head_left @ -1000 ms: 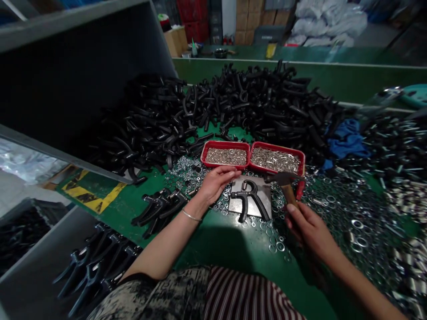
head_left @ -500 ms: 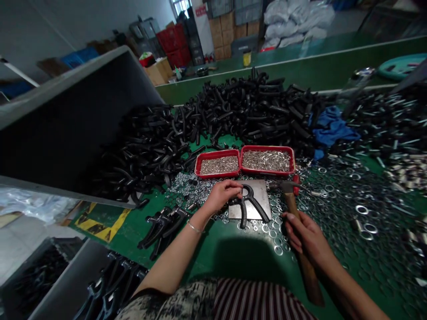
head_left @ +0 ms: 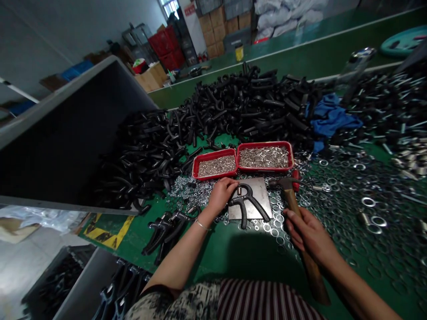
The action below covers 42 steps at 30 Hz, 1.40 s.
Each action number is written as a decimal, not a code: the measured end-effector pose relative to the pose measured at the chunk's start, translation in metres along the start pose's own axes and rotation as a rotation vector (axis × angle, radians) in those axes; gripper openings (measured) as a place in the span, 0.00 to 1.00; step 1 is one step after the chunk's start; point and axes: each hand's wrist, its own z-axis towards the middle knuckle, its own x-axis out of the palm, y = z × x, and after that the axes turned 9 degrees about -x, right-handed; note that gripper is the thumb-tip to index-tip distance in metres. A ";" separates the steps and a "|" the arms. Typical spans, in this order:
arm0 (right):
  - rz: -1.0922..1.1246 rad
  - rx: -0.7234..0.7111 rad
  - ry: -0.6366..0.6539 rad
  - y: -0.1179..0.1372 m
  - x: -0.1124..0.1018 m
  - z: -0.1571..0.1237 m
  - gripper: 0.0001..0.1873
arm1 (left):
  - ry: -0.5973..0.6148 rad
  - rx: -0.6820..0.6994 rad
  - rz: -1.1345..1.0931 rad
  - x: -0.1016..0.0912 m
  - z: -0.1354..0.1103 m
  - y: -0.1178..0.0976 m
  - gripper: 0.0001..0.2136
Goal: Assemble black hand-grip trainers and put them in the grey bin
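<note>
A black hand grip exerciser (head_left: 252, 205) lies on a square metal plate (head_left: 263, 189), its two legs toward me. My left hand (head_left: 220, 196) is closed at its upper left side, the fingertips partly hidden. A small silver pin (head_left: 239, 190) stands upright at the exerciser's ring, close to those fingers. My right hand (head_left: 308, 233) is wrapped round the wooden handle of a claw hammer (head_left: 291, 200). The hammer's head is just right of the plate, apart from the exerciser.
Two red trays (head_left: 213, 177) of small metal pins stand behind the plate. Black handles (head_left: 233, 102) are heaped beyond, spilling from a grey bin (head_left: 66, 93). Washers (head_left: 333, 209) cover the right side. A blue cloth (head_left: 330, 118) lies behind them. Several assembled exercisers (head_left: 167, 231) lie left.
My left fingers have drawn back slightly from the exerciser's ring, and the upright pin now shows there. The hammer stays in my right hand, nearly still. The view has shifted a little.
</note>
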 end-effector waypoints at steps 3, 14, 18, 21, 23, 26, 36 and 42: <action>-0.010 0.007 -0.012 0.000 0.000 0.000 0.18 | -0.006 -0.020 0.002 0.002 0.001 0.000 0.06; -0.040 0.001 -0.004 0.001 0.002 -0.002 0.18 | -0.091 0.302 0.490 0.013 -0.008 0.001 0.08; -0.144 -0.021 0.039 0.018 0.005 -0.007 0.19 | -0.043 0.360 0.569 0.016 -0.008 0.004 0.09; -0.417 -0.126 0.115 0.038 0.002 -0.001 0.17 | -0.088 0.252 0.482 0.015 -0.016 0.001 0.09; -0.675 -0.231 0.187 0.053 0.000 0.010 0.16 | -0.167 0.207 0.422 0.012 -0.030 -0.003 0.13; -0.951 -0.322 0.316 0.075 0.007 0.027 0.16 | -0.157 0.256 0.412 0.007 -0.056 -0.008 0.13; -1.365 -0.403 0.465 0.086 0.050 0.065 0.16 | 0.020 0.376 0.555 0.010 -0.078 -0.004 0.15; -1.397 -0.429 0.420 0.087 0.051 0.072 0.17 | 0.024 0.367 0.584 0.008 -0.076 -0.011 0.14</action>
